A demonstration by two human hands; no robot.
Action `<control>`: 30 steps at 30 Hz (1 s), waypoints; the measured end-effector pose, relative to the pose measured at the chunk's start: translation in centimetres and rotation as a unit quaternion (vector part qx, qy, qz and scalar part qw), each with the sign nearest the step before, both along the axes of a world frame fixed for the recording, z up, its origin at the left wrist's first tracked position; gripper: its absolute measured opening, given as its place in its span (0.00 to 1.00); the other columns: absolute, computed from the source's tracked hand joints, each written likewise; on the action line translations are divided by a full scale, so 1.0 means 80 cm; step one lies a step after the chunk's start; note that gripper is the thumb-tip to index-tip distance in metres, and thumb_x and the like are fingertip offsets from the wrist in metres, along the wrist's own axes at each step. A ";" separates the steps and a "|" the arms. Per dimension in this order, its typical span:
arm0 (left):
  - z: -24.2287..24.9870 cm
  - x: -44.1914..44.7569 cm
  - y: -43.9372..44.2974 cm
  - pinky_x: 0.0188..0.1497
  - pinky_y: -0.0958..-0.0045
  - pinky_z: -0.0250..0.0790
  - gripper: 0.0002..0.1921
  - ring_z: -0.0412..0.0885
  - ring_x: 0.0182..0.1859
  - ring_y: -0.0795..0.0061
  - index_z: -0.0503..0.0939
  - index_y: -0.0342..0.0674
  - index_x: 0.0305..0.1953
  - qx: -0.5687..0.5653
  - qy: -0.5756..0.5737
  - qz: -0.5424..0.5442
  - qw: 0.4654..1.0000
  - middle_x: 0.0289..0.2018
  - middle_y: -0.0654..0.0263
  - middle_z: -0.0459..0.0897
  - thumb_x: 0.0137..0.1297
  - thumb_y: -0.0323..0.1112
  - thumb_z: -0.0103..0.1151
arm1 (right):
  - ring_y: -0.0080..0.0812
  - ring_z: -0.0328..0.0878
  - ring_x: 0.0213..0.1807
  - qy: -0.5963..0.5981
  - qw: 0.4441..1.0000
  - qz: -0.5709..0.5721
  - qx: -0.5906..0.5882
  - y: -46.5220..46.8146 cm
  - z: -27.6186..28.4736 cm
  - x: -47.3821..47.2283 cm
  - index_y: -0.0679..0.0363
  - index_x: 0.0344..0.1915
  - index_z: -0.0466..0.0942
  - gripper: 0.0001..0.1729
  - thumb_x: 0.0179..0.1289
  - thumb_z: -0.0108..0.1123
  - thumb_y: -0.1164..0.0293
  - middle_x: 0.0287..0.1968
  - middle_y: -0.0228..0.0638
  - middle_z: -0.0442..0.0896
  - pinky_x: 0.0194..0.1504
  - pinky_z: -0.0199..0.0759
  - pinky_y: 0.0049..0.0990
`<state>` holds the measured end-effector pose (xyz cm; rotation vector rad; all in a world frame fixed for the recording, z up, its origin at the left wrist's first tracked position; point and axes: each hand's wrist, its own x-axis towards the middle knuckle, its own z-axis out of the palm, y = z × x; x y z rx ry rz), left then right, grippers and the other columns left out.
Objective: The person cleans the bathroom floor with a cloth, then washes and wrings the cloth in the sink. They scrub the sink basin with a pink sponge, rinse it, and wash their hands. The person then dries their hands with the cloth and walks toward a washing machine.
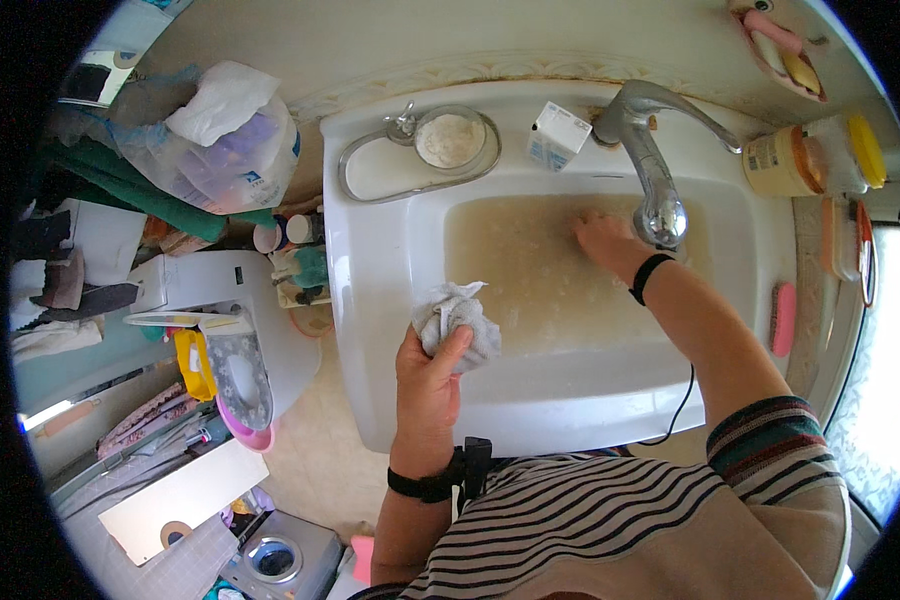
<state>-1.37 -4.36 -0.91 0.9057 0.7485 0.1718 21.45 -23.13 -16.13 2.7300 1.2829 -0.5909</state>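
Observation:
A crumpled light-grey cloth (459, 330) is squeezed in my left hand (427, 382), over the front left rim of a white washbasin (585, 391). Cloudy brownish water (525, 285) fills the bowl. My right hand (607, 240) reaches into it below the chrome mixer tap (656, 180). Its fingertips are under the surface, and the murk hides whether they touch or hold anything.
On the basin's back ledge stand a bowl of white powder (450, 141) and a small white carton (559, 136). A pink brush (782, 319) lies on the right rim. Jars (784, 161) stand at the right corner. To the left are a toilet (270, 315) and a stuffed plastic bag (232, 165).

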 end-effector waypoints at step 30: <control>-0.003 0.007 0.003 0.51 0.69 0.71 0.21 0.78 0.48 0.73 0.70 0.33 0.56 -0.033 -0.007 0.009 0.999 0.47 0.63 0.78 0.61 0.23 0.59 | 0.51 0.79 0.46 0.008 0.989 0.074 -0.125 0.002 -0.007 0.009 0.64 0.47 0.73 0.14 0.60 0.52 0.75 0.46 0.49 0.78 0.42 0.76 0.44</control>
